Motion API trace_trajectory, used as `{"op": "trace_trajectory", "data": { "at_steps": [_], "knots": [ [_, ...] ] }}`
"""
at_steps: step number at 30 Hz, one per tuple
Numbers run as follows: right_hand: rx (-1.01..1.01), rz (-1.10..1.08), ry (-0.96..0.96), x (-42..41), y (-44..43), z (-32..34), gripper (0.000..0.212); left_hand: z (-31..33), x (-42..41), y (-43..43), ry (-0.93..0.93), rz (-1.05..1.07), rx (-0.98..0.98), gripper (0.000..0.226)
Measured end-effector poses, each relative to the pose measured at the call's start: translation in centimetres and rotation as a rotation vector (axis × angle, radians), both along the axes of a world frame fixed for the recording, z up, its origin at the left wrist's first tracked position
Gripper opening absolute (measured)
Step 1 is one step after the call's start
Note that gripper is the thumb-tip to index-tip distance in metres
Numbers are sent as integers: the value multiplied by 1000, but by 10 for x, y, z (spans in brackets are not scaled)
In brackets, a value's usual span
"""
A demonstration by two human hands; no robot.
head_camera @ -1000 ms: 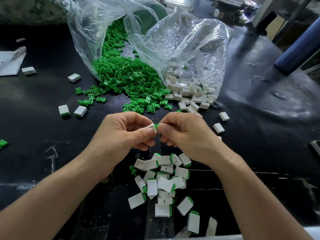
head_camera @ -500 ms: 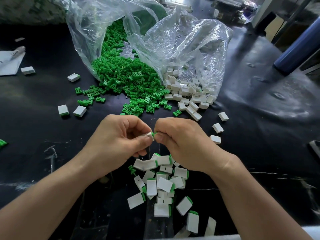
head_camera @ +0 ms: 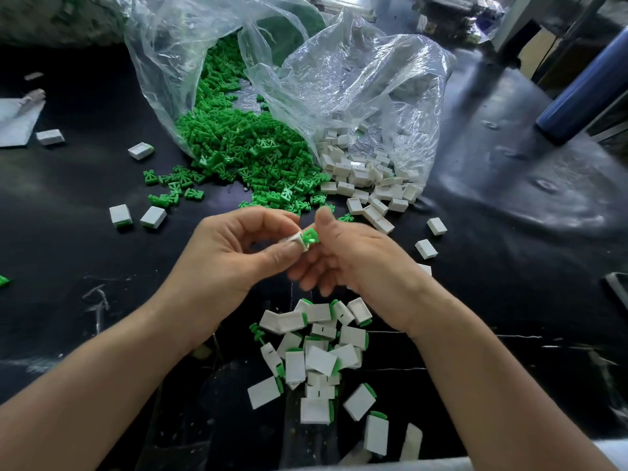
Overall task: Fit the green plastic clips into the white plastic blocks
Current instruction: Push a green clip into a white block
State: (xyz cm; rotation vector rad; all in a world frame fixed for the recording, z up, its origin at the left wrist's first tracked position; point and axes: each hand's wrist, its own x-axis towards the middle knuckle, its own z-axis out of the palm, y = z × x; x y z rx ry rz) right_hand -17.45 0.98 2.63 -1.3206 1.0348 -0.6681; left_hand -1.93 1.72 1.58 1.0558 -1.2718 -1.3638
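Observation:
My left hand (head_camera: 231,256) pinches a white block (head_camera: 295,241) between thumb and fingers above the black table. A green clip (head_camera: 310,236) sticks partly out of the block's open end. My right hand (head_camera: 360,263) is right beside it, its straight thumb against the clip's right side and its other fingers loosely spread below. Loose green clips (head_camera: 244,154) and white blocks (head_camera: 367,175) spill from clear plastic bags (head_camera: 356,79) at the back. A heap of blocks with clips fitted (head_camera: 319,355) lies below my hands.
Single white blocks lie scattered at the left (head_camera: 153,216) and right (head_camera: 426,249) of the black table (head_camera: 509,266). A white sheet (head_camera: 17,120) sits at the far left. A blue cylinder (head_camera: 584,96) stands at the back right.
My hands rose slightly and turned, so the block's end and the green clip now show. My right hand's pinch has loosened and its fingers have spread.

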Motion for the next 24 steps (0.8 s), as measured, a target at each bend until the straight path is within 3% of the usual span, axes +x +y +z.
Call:
{"op": "trace_trajectory", "data": {
  "at_steps": [4,7,24],
  "knots": [
    [271,89,-236,11,3,-2,55,2,1,2,51,-43,4,10],
    [366,111,-326,13,2,0,56,5,0,3,80,-67,14,11],
    [244,-5,-287,15,8,-2,38,2,0,3,108,-109,24,25]
  ]
}}
